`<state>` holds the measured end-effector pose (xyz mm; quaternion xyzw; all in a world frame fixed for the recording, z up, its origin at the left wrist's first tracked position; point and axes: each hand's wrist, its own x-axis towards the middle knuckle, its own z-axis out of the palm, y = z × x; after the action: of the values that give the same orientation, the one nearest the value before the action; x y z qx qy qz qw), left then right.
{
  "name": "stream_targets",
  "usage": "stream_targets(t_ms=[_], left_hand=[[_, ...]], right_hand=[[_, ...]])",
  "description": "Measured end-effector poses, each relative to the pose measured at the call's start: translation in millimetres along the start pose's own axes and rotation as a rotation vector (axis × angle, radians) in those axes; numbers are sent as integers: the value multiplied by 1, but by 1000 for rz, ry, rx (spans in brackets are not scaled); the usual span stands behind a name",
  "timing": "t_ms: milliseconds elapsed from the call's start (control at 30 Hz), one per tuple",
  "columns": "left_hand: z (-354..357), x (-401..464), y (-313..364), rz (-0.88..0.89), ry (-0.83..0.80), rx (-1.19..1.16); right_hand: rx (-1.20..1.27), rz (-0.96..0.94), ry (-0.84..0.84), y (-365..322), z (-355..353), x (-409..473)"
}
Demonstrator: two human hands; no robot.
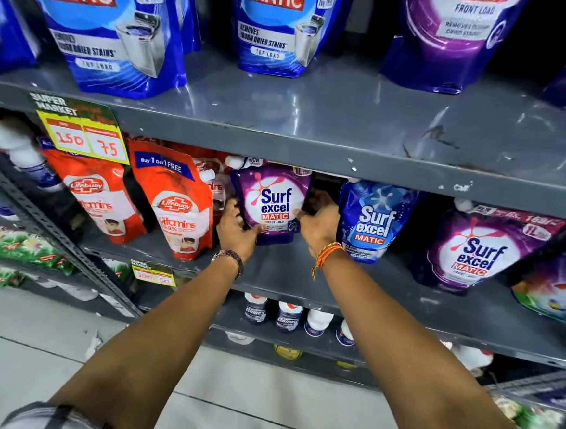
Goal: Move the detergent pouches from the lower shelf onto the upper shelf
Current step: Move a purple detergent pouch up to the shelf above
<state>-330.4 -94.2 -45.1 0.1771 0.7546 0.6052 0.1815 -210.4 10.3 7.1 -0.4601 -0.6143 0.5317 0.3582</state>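
From the head camera, both hands grip one purple Surf Excel pouch [272, 201] standing on the lower shelf [291, 269]: the left hand [236, 229] clasps its lower left edge, the right hand [320, 222] its right side. The grey upper shelf [333, 116] above carries blue pouches [110, 24] and a purple front-load pouch [455, 35]

**Shop aisle, grey racks**

Grey metal shelving [314, 139], paint chipped & scuffed along the front edge. Slotted angle upright [53, 230] at left. Pale tiled floor [28, 340] w/ dark grout lines. Shiny glare on shelf tops; dark recess behind upper stock.
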Motion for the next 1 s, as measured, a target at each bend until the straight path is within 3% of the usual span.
stream_targets(t_ms=[200, 367, 467, 533, 600, 700, 767, 867, 1000], left_hand=[[-6, -45, 3, -44, 58, -126], [-8, -96, -3, -78, 157, -198], [19, -123, 1, -77, 74, -201], [52, -138, 8, -50, -80, -90], [92, -148, 20, -39, -271, -121], [156, -156, 34, 68, -538, 29], [194, -161, 42, 113, -675, 125], [240, -158, 50, 227, -739, 264], [274, -152, 47, 313, -716, 317]], right_hand=[[228, 69, -89, 13, -29, -46], [668, 231, 20, 71, -109, -69], [671, 223, 186, 94, -183, -64], [560, 153, 299, 99, -238, -53], [468, 110, 320, 99, -284, -37], [418, 56, 240, 90, -326, -15], [282, 39, 79, 86, -341, -1], [272, 47, -160, 83, -360, 22], [176, 43, -311, 80, -376, 37]])
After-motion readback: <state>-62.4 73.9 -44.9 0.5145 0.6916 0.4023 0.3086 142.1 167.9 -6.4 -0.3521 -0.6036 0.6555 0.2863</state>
